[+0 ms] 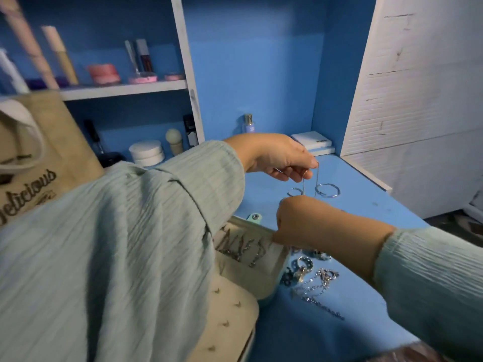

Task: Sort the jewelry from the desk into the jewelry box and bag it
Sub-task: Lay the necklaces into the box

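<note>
Above a blue desk [366,205], a person's left hand [277,158] pinches a thin chain [317,178] stretched down to the right hand [300,220], whose fingers are hidden, beside an open jewelry box [248,259].

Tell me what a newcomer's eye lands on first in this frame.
Mid-frame, the left hand pinches a thin silver chain that hangs down to the right hand, above two silver hoops on the blue desk. Below, an open cream jewelry box sits beside a tangle of silver jewelry.
</note>
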`<state>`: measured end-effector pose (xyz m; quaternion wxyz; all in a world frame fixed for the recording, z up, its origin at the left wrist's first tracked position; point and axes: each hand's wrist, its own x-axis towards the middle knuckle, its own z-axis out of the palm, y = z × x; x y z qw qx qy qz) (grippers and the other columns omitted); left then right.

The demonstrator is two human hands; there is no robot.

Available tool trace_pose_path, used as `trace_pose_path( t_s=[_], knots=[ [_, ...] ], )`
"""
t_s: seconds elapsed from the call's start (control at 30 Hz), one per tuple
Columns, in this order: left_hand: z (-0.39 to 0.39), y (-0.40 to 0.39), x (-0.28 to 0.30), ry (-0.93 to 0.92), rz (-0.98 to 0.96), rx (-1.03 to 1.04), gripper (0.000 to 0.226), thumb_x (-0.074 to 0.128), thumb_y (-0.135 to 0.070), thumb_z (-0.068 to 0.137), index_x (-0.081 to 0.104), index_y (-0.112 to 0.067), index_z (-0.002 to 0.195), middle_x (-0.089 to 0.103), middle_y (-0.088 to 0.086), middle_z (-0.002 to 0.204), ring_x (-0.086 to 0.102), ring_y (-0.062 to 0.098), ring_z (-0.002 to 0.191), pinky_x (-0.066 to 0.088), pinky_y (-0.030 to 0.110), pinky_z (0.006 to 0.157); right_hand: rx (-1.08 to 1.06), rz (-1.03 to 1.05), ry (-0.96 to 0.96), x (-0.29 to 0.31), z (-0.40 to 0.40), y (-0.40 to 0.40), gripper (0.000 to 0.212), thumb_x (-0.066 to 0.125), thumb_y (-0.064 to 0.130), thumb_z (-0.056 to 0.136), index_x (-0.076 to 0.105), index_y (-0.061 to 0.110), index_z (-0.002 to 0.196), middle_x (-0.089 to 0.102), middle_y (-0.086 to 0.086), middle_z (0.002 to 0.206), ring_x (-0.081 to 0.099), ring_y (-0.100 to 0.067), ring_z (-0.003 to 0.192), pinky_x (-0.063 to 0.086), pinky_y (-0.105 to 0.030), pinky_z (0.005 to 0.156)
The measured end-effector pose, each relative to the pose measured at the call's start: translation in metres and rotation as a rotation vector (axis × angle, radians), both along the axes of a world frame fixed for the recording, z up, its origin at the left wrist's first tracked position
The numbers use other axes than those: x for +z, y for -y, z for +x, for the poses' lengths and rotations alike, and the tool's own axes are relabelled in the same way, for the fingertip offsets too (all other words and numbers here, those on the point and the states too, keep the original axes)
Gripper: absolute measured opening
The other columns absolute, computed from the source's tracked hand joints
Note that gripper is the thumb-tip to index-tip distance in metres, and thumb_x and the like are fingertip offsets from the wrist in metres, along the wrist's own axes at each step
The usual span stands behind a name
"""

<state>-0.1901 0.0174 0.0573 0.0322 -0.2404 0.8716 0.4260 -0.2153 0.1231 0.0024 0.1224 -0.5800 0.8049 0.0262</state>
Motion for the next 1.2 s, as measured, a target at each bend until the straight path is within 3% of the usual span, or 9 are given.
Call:
trace_pose_path(
  t_s=[0.17,0.27,0.4,0.57,0.73,0.8,0.9,1.0,1.2],
  knots=[
    [0.017,0.01,-0.003,-0.008,0.007,0.032,0.01,0.052,-0.03,0.095,0.058,-0.024,0.09,0.064,-0.014,0.073,0.06,0.0,0.067,0.046,0.015,0.066,-0.001,-0.018,-0.036,-0.004,0.006,0.022,0.025,0.053,0.018,0.087,0.042,0.012,0.064,0.042,-0.002,0.066,0.041,-0.015,0.057,0.031,-0.024,0.047],
    [0.029,0.018,-0.003,-0.019,0.011,0.07,0.011,0.052,-0.03,0.095,0.059,-0.024,0.089,0.065,-0.014,0.074,0.06,-0.001,0.067,0.046,0.016,0.067,0.038,-0.035,-0.083,-0.003,0.013,0.03,0.009,0.051,0.018,0.089,0.053,0.011,0.084,0.046,-0.002,0.075,0.046,-0.02,0.072,0.029,-0.023,0.047],
    [0.045,0.03,0.003,-0.016,0.002,0.116,0.011,0.052,-0.032,0.095,0.058,-0.023,0.092,0.063,-0.013,0.076,0.06,-0.002,0.067,0.047,0.016,0.072,0.133,-0.046,-0.199,-0.001,0.021,0.038,0.02,0.046,0.015,0.093,0.06,0.008,0.106,0.044,-0.002,0.08,0.042,-0.019,0.078,0.023,-0.021,0.045],
    [0.052,0.04,0.014,0.033,-0.016,0.131,0.012,0.052,-0.031,0.095,0.058,-0.023,0.089,0.063,-0.014,0.074,0.06,-0.001,0.067,0.046,0.017,0.073,0.15,-0.032,-0.116,-0.001,0.025,0.043,0.019,0.049,0.017,0.091,0.06,0.008,0.104,0.056,-0.007,0.096,0.045,-0.019,0.08,0.034,-0.024,0.054],
    [0.033,0.042,0.014,0.068,-0.002,0.1,0.012,0.053,-0.031,0.094,0.059,-0.023,0.088,0.063,-0.013,0.073,0.06,0.001,0.068,0.048,0.016,0.072,0.181,-0.018,-0.064,0.001,0.027,0.042,0.016,0.048,0.016,0.092,0.057,0.009,0.103,0.044,-0.001,0.082,0.045,-0.019,0.08,0.037,-0.026,0.061],
    [0.022,0.041,0.012,0.078,0.014,0.081,0.012,0.054,-0.031,0.094,0.059,-0.023,0.088,0.063,-0.014,0.071,0.061,0.0,0.067,0.048,0.015,0.07,0.177,-0.023,-0.043,0.0,0.025,0.041,0.007,0.049,0.015,0.091,0.054,0.01,0.09,0.039,0.001,0.073,0.043,-0.02,0.078,0.032,-0.024,0.052],
    [0.009,0.04,0.013,0.074,0.025,0.067,0.013,0.055,-0.031,0.094,0.059,-0.023,0.085,0.063,-0.015,0.068,0.061,0.0,0.065,0.048,0.014,0.067,0.171,-0.002,-0.005,-0.003,0.023,0.042,0.026,0.051,0.013,0.089,0.04,0.014,0.066,0.037,0.001,0.069,0.043,-0.02,0.071,0.028,-0.022,0.047],
    [0.003,0.041,0.014,0.09,0.019,0.056,0.013,0.055,-0.03,0.094,0.059,-0.022,0.085,0.063,-0.015,0.068,0.061,0.0,0.066,0.048,0.014,0.067,0.16,0.022,0.017,-0.004,0.021,0.046,0.03,0.05,0.011,0.089,0.037,0.014,0.063,0.037,0.0,0.067,0.038,-0.015,0.058,0.028,-0.023,0.047],
    [0.015,0.046,0.014,0.164,-0.009,0.073,0.009,0.055,-0.029,0.093,0.058,-0.022,0.088,0.063,-0.012,0.071,0.06,0.002,0.068,0.048,0.016,0.069,0.139,0.011,0.015,-0.003,0.022,0.062,0.031,0.05,0.013,0.09,0.034,0.013,0.063,0.034,-0.001,0.068,0.042,-0.023,0.076,0.036,-0.029,0.068]
  ],
)
